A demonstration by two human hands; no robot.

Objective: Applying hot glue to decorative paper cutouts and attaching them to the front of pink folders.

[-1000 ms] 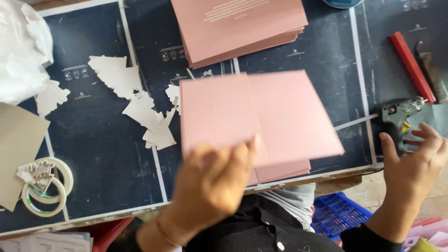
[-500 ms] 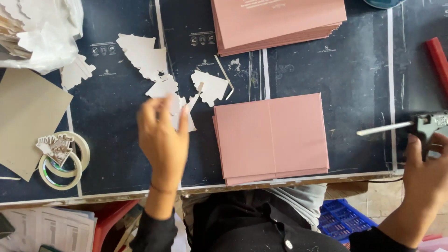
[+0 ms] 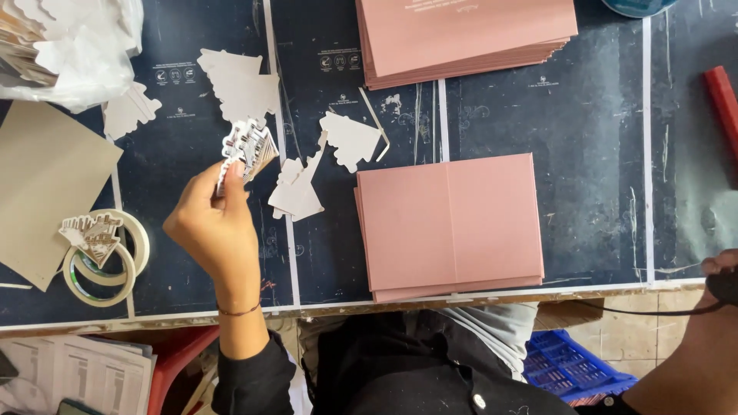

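White card, laser-cut into a small tree-like piece with fine slits, now sits pinched between the thumb and fingers of my left hand; this cut-out is lifted clear of the tabletop, over its left half. Half a second ago that hand was only reaching into the scattered shapes, and a second ago it was pressing on the pink stack, so the pick-up is what has just changed: one piece is now in hand and off the surface.

My right hand has slid to the right edge of the tabletop, mostly out of view; it seems to be wrapped around something dark with a cable trailing from it, but I cannot tell how tight the grip is.

Just beside the held piece lie more loose white cut-outs, spread toward the middle. Nearer the front edge rests the stack of folded pink cards, squared up and untouched now. A second pink stack lies at the far edge. Tape rolls sit by the front-left corner.
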